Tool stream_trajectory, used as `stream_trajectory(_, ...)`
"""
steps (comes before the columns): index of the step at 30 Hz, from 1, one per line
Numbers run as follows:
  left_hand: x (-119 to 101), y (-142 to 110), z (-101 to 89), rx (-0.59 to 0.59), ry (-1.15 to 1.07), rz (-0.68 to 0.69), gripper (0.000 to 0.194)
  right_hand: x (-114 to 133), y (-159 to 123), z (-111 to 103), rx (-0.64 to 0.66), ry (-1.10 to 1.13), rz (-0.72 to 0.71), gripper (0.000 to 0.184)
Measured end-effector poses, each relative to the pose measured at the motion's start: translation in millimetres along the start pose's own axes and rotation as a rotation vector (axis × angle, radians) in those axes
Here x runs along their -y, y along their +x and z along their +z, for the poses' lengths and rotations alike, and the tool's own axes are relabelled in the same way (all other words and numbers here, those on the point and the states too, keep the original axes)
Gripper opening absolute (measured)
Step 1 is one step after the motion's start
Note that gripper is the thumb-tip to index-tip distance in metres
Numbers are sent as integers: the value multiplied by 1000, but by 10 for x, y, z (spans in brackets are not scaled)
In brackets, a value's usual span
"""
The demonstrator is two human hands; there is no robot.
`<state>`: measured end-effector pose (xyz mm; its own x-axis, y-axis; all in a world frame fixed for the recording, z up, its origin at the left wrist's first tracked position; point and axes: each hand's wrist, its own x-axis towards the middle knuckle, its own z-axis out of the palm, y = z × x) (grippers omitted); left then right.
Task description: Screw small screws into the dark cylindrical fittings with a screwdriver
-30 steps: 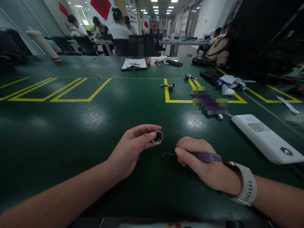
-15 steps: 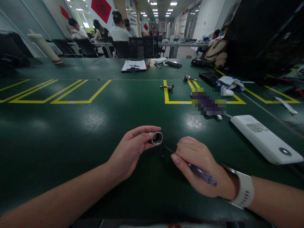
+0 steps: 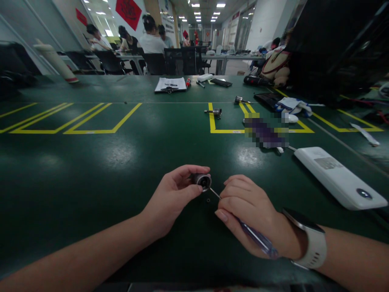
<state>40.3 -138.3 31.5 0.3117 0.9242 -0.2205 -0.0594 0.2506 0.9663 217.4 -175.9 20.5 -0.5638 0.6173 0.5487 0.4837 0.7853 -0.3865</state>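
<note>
My left hand [image 3: 173, 198] pinches a small round metal cup-shaped part [image 3: 203, 181] between thumb and fingers, its open mouth turned toward me and to the right. A screwdriver [image 3: 258, 237] with a clear purplish handle is gripped in my right hand [image 3: 247, 211]. Its thin shaft points up and left, and the tip is at the lower right rim of the metal part; whether it touches inside, I cannot tell. Just below the metal part, a tiny dark ring-shaped piece [image 3: 208, 200] lies on the green table [image 3: 121, 174].
A white power bank-like device [image 3: 337, 176] lies on the right, cabled toward a blurred purple item [image 3: 264, 132]. Two metal parts with shafts, one [image 3: 215, 112] nearer, lie by yellow tape. Farther back are a clipboard [image 3: 170, 84], a dark phone-like slab [image 3: 221, 82] and a leaning bottle [image 3: 57, 63].
The metal part has tilted and shifted slightly right and down in my left hand, its thumb now lower on the rim. The screwdriver tip has come from beside it to its rim.
</note>
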Motion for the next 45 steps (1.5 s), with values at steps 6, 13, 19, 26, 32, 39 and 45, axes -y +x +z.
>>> stream_trajectory(6, 28, 5, 25, -17, 42, 46, 19, 18, 11, 13, 23, -35, -28, 13)
stream_trajectory(13, 1, 1, 61, -57, 50, 50, 12, 49, 15, 11, 9, -30, -40, 13)
stream_trajectory(19, 1, -11, 72, -43, 68, 42, 8, 71, 14, 17, 38, -42, -24, 13)
stream_trajectory(26, 7, -11, 58, 0, 72, 50, 14, 87, 24, -10, 28, 12, 5, 14)
stream_trajectory(32, 30, 2, 32, 44, 132, 78, 24, 80, 33, -39, 46, -31, 50, 16)
stream_trajectory(39, 42, 27, 0, 55, 133, 62, 26, 66, 29, -25, 42, -37, 23, 15)
stream_trajectory(45, 70, 33, -9, 34, 94, 72, 26, 68, 21, -51, 6, 2, 11, 13)
